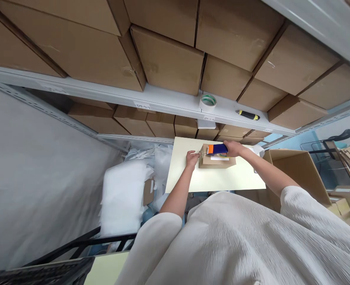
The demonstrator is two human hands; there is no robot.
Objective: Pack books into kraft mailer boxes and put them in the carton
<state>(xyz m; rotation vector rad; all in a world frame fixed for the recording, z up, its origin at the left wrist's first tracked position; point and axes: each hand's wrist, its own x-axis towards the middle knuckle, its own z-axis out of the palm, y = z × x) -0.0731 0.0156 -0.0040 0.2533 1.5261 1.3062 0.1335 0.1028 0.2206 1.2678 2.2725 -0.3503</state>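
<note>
A small cardboard box point(216, 163) lies on a pale yellow tabletop point(189, 182), with a white label partly visible on its top. My right hand point(233, 149) is closed around a blue and orange tape dispenser point(218, 149), held over the top of the box toward its left part. At the box's left end, my left hand point(192, 159) has its fingers curled against the edge, holding it. Clear tape shows on the box near those fingers. The dispenser and my right hand cover part of the box top.
Above the table, a metal shelf point(175, 97) carries large cartons point(169, 59), a tape roll point(208, 102) and a yellow-black utility knife point(248, 115). White foam wrap point(123, 196) stands at the left. To the right is an open carton point(299, 170).
</note>
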